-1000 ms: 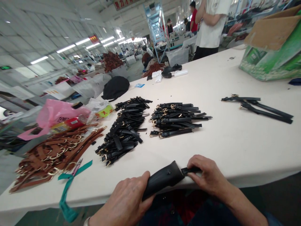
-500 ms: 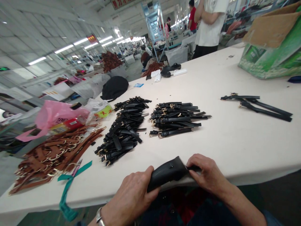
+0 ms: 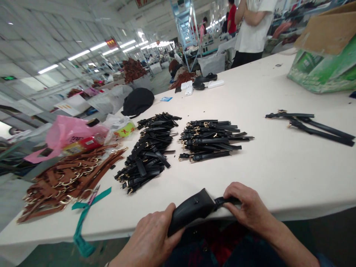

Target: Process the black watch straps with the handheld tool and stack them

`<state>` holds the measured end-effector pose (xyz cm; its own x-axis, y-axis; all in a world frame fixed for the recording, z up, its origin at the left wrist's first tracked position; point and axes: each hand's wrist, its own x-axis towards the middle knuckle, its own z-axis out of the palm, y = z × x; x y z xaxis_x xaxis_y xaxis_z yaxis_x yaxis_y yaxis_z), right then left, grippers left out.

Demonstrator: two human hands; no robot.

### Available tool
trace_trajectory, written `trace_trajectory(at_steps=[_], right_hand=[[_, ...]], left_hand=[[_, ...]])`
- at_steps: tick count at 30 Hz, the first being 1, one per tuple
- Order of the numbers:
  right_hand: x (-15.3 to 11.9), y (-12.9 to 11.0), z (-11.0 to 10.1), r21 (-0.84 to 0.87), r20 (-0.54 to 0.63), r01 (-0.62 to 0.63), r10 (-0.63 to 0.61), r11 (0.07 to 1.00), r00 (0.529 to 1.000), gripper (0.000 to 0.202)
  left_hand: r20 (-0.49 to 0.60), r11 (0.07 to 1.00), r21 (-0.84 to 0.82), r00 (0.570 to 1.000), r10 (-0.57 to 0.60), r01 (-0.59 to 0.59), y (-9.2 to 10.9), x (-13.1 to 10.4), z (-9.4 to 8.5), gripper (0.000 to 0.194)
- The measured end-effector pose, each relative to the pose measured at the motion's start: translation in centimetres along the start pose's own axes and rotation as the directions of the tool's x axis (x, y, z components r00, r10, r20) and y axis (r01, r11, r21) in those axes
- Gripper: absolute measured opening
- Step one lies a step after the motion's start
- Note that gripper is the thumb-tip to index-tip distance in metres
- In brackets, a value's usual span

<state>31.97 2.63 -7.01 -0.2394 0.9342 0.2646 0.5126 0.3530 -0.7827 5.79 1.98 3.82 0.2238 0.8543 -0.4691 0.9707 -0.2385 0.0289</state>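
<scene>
My left hand [image 3: 152, 235] is closed round a smooth black piece [image 3: 190, 210], thick and slightly curved, with a broad squared end and a small nub on top. What kind of thing it is, I cannot make out. A narrow black strap [image 3: 219, 202] meets that broad end. My right hand [image 3: 246, 204] pinches the strap between thumb and fingers, and its tail passes behind them. Both hands are at the table's front edge. Beyond them lie two piles of black buckled straps, a long left pile [image 3: 151, 152] and a smaller right pile [image 3: 210, 137].
Brown straps with gold rings [image 3: 63, 178] lie at left, near scissors with teal ribbon [image 3: 83, 215]. A few black straps [image 3: 319, 128] lie at right on the white table [image 3: 278, 163]. A green box [image 3: 317, 70], a black cap [image 3: 138, 102] and a standing person [image 3: 251, 33] are farther back.
More of the strap shows between the black piece and my right hand. The black piece and my left hand have shifted slightly left. The view has turned a little left.
</scene>
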Motion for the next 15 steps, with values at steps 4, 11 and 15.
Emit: trace_trajectory(at_steps=[4,11,15], right_hand=[[0.0,0.0,0.1,-0.009,0.002,0.011,-0.011,1.000,1.000,0.008],[-0.2,-0.1,0.1,-0.017,-0.006,0.003,-0.003,1.000,1.000,0.010],[-0.2,-0.2,0.1,-0.019,0.000,0.004,-0.004,1.000,1.000,0.011]], left_hand=[[-0.045,0.999,-0.028,0.999,0.016,-0.017,1.2,1.1,-0.4,0.041],[-0.081,0.997,-0.078,0.997,0.003,-0.010,-0.4,1.6,-0.5,0.031],[-0.028,0.995,-0.073,0.998,-0.063,0.061,-1.9,0.0,-0.1,0.037]])
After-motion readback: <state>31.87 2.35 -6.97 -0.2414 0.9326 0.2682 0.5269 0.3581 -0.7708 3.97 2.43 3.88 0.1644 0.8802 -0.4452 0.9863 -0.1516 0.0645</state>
